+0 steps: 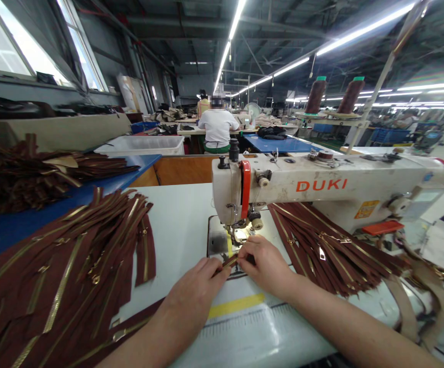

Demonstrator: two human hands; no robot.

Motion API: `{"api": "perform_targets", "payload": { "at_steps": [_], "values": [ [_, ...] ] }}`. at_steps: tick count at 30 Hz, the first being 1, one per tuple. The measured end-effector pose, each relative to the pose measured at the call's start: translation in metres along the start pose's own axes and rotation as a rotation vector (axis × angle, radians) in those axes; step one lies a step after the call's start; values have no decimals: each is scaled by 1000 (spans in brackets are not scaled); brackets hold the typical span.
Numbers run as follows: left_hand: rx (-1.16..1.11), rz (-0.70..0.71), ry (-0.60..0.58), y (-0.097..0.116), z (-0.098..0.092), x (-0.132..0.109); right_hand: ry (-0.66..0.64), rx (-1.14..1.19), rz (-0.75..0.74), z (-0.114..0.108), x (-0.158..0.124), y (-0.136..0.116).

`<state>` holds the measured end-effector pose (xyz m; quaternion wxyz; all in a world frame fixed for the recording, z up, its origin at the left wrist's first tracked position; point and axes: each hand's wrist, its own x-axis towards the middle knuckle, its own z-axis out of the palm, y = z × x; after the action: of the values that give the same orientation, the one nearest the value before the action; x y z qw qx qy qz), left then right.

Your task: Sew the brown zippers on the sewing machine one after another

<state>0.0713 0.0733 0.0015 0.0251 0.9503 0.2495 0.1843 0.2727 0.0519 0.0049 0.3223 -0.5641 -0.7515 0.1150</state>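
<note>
My left hand (196, 287) and my right hand (264, 263) meet in front of the needle area of a white sewing machine (283, 181). Fingers of both are pinched on the end of a brown zipper (230, 261) with gold teeth, just short of the presser foot. A brown zipper length also shows beneath my left forearm, probably the same one. Left of my hands lies a wide heap of brown zippers (72, 266) with metal sliders. Another bundle of brown zippers (332, 255) fans out under the machine's arm, to the right of my right hand.
More brown zippers (49, 171) are piled on a blue surface at the left. Two brown thread cones (317, 96) stand behind the machine. Beige strips (401, 306) hang over the table's right side. Farther off, a person in a white shirt (218, 125) sits near a white bin (145, 145).
</note>
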Motion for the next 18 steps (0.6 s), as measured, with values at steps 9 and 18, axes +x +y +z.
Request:
{"api": "perform_targets", "payload": {
  "at_steps": [9,18],
  "values": [
    [-79,-56,-83,3,-10,4,-11,-24,-44,0,0,1],
    [-124,-65,-81,11,-21,9,-16,56,-26,-1,1,2]
  ]
}}
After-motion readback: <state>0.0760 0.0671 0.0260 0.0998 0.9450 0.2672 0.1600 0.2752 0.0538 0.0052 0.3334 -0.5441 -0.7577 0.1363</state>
